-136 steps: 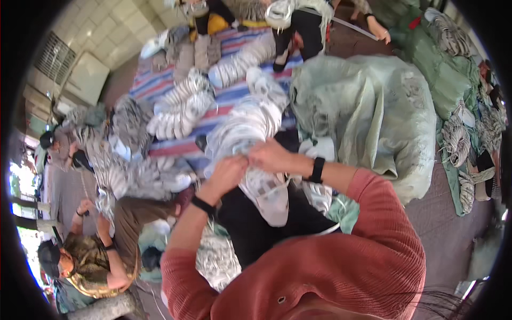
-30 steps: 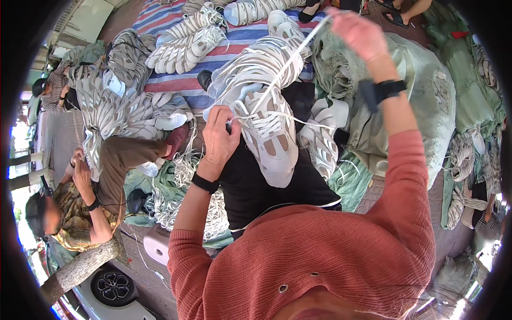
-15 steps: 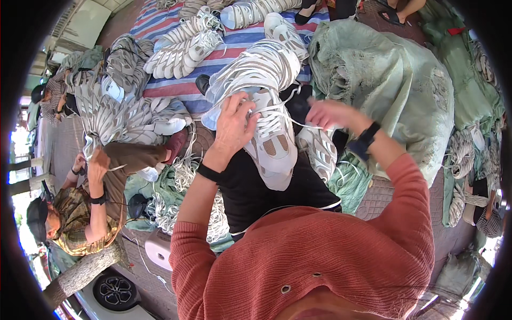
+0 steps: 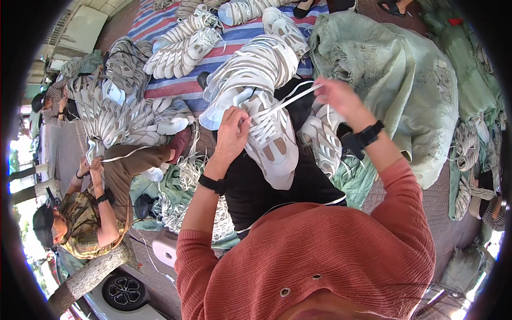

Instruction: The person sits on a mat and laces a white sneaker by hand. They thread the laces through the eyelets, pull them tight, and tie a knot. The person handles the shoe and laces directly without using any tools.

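A white and beige shoe upper [image 4: 271, 141] lies across my lap, its toe toward me and white lacing crossing its front. It is the nearest of a long nested stack of shoe uppers [image 4: 256, 66] reaching away from me. My left hand [image 4: 233, 128] pinches the lace at the left side of the eyelets. Up and to the right, my right hand [image 4: 341, 98] grips the white shoelace [image 4: 290, 100], stretched taut between both hands; its fingertips are slightly blurred. More uppers [image 4: 321, 138] rest just right of my lap.
A large pale green sack [image 4: 384, 80] fills the right side. Bundles of white laces [image 4: 184, 205] lie on green cloth at left, near a pink stool [image 4: 164, 249]. A co-worker [image 4: 80, 213] in a cap handles laces beside another upper stack [image 4: 120, 114]. Striped sheeting [image 4: 176, 88] lies beyond.
My right hand has moved up, drawing the lace out straight. My left hand has shifted from the upper's opening to its left edge. The co-worker's hands have lowered.
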Available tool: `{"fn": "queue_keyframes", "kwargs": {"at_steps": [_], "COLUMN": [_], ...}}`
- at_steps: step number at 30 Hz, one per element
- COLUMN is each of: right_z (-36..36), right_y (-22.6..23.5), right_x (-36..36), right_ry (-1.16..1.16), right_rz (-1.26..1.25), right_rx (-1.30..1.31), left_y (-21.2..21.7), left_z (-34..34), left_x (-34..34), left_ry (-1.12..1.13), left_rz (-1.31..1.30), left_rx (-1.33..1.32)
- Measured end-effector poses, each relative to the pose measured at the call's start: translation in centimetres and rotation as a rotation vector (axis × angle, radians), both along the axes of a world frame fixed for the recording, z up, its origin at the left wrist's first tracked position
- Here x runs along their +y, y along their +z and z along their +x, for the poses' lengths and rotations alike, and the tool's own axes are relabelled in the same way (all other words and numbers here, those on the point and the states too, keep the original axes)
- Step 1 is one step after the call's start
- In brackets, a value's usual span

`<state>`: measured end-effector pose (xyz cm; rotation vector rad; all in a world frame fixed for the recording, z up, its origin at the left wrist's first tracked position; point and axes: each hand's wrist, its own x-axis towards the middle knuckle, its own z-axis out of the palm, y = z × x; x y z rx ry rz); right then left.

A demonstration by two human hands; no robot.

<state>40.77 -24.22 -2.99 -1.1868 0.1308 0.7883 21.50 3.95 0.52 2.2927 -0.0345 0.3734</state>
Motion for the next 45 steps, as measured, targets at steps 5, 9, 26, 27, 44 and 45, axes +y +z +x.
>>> {"fn": "queue_keyframes", "kwargs": {"at_steps": [5,9,26,27,44,45], "right_z": [7.3,8.4,0.7,-0.2,-3.2,-3.3], "right_y": [4.1,4.9,3.2,3.8,0.3,0.5], "right_x": [-9.8,-16.9,-1.4,0.6,5.8,6.8], "right_ry": [-0.192,-0.342,0.309,0.447,0.594,0.625], "right_rz": [0.043,-0.040,-0.164,-0.141,-0.120,-0.094], "right_rx": [-0.032,-0.078,-0.320,-0.335,-0.877,-0.886], "left_y": [-0.3,4.3,2.0,2.0,2.3,2.3], "left_z": [0.6,-3.2,1.1,1.6,-22.3,-24.2], "left_x": [0.4,4.9,-2.9,-2.9,18.5,18.8], "left_ry": [-0.007,-0.013,0.060,0.047,0.786,0.704], "left_rz": [-0.393,-1.337,0.451,0.521,0.064,0.465], "left_rx": [0.035,0.069,-0.093,-0.130,0.484,0.740]}}
